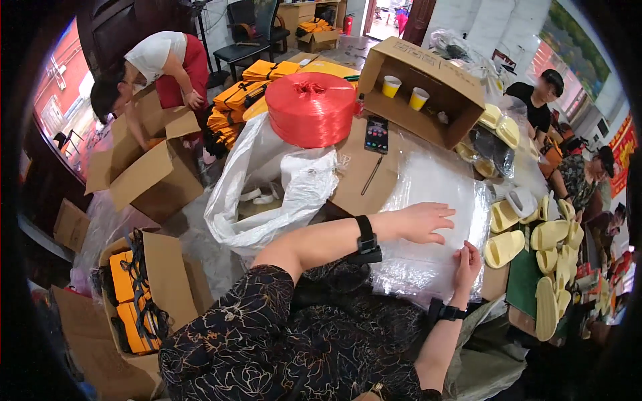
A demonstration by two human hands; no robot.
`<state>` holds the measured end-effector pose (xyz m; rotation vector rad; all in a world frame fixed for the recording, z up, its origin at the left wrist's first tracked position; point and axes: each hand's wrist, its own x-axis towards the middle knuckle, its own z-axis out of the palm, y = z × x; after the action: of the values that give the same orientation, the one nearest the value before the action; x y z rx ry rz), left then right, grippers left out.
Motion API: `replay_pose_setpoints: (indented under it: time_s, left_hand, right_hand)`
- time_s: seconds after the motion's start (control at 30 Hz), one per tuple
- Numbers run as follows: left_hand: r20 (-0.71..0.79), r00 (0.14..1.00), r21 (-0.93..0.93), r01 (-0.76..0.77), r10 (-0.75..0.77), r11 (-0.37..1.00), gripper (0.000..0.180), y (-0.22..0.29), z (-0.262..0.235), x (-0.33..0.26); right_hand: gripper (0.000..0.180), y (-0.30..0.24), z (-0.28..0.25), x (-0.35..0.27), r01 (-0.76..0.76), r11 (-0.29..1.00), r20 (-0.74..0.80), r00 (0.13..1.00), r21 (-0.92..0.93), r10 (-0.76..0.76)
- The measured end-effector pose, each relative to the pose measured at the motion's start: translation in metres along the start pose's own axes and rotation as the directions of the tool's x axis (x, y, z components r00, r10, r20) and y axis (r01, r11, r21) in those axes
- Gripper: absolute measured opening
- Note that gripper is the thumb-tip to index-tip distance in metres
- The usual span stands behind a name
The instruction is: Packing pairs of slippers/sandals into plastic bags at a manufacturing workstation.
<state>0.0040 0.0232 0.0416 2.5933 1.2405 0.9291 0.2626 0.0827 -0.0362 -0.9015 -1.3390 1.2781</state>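
A stack of clear plastic bags [418, 264] lies on the table in front of me. My left hand [424, 222] rests over it palm down, with its fingers stretched and spread. Close to its right side, my right hand [467, 266] has its fingers curled in a pinch on the top clear bag; the exact grip is hard to see. Beyond the stack lie a dark phone [376, 134] and a thin pen-like stick [372, 176]. Pale yellow slippers [504, 248] sit right of the bags.
A big red twine roll [311, 110] stands beside a white sack [227, 207]. An open carton [428, 57] holds two yellow cups. Orange bundles [234, 110] are piled behind; another carton [170, 267] at my left holds more. One person bends over a box; others sit at right.
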Motion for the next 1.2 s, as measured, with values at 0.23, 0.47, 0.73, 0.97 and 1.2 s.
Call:
replay_pose_setpoints:
  time_s: [0.23,0.47,0.73,0.97,1.2]
  left_hand:
    - [0.173,0.968,0.107,0.167,-0.183,0.98,0.052,-0.024,0.04,-0.039]
    - [0.044,0.989,0.054,0.135,-0.138,0.989,0.051,-0.023,0.046,-0.032]
    - [0.156,0.967,0.092,0.189,-0.201,0.978,0.05,-0.026,0.036,-0.035]
    - [0.115,0.959,0.18,0.238,-0.261,0.955,0.05,-0.035,0.037,-0.05]
    - [0.103,0.974,0.139,0.188,-0.203,0.972,0.053,-0.031,0.054,-0.046]
  right_hand:
    - [0.023,0.001,-0.006,-0.004,0.018,0.999,0.015,1.0,-0.027,-0.018]
    - [0.024,-0.005,-0.015,-0.006,-0.045,0.999,-0.015,0.999,0.015,0.045]
    - [0.03,-0.01,-0.097,0.041,0.043,0.765,-0.253,0.954,0.643,0.16]
    - [0.051,-0.029,-0.113,0.109,0.055,0.449,-0.221,0.814,-0.892,-0.537]
    - [0.066,-0.029,-0.154,0.15,-0.214,0.447,-0.235,0.972,-0.868,0.01]
